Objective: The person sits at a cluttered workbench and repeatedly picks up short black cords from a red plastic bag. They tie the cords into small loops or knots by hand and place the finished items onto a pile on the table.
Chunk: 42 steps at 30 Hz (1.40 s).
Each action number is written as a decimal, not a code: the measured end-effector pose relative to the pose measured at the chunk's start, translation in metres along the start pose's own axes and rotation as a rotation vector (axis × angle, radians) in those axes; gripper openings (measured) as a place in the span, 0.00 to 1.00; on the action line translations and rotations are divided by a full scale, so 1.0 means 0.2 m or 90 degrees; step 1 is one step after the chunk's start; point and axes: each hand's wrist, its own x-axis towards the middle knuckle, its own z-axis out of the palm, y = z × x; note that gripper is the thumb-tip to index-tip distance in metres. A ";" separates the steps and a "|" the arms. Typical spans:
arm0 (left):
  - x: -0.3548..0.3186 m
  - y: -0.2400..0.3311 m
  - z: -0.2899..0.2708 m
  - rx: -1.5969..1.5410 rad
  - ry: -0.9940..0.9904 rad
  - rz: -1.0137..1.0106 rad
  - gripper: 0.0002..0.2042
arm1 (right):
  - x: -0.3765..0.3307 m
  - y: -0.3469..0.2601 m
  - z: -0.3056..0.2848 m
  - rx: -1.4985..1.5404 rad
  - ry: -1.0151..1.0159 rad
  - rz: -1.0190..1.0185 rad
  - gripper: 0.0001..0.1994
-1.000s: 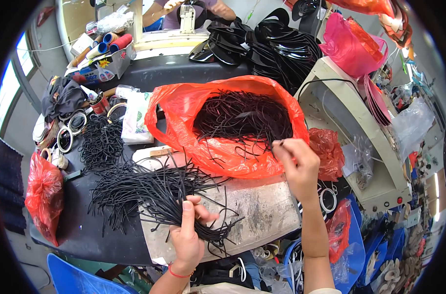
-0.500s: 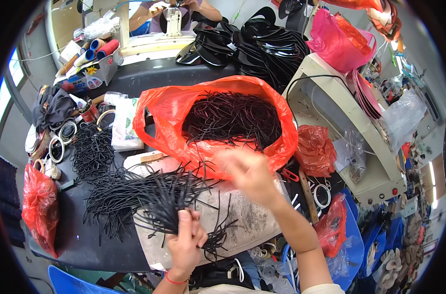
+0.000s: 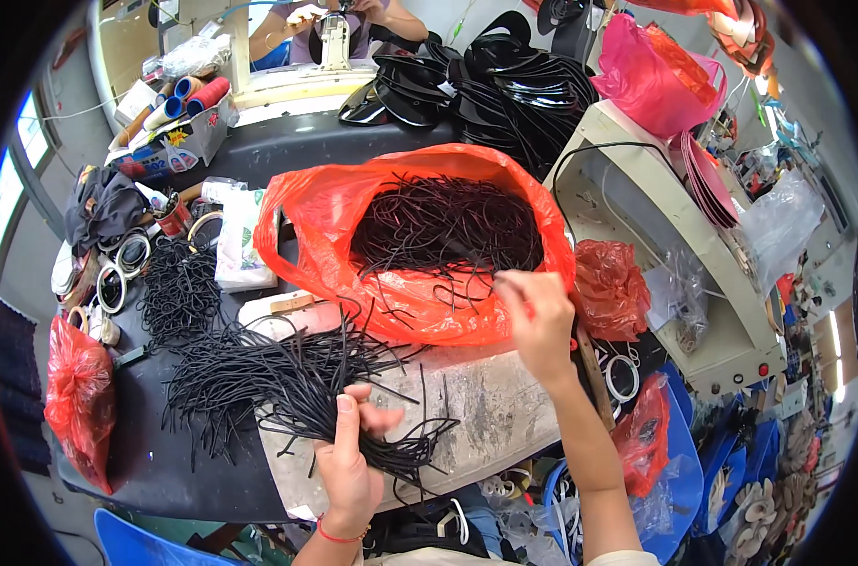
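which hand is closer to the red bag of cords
Right. The right hand is at the red bag's front rim, reaching into it. The left hand is lower down, gripping a cord bundle on the board.

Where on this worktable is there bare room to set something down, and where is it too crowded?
One free patch: the grey board is bare between the red bag, the right hand and the cord bundle gripped by the left hand. Another: the dark tabletop behind the bag. Crowded: the left edge with tape rolls and loose cords.
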 end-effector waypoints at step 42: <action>-0.02 0.00 0.04 -0.101 -0.092 -0.133 0.15 | -0.36 -0.47 -0.17 0.334 -0.454 0.052 0.06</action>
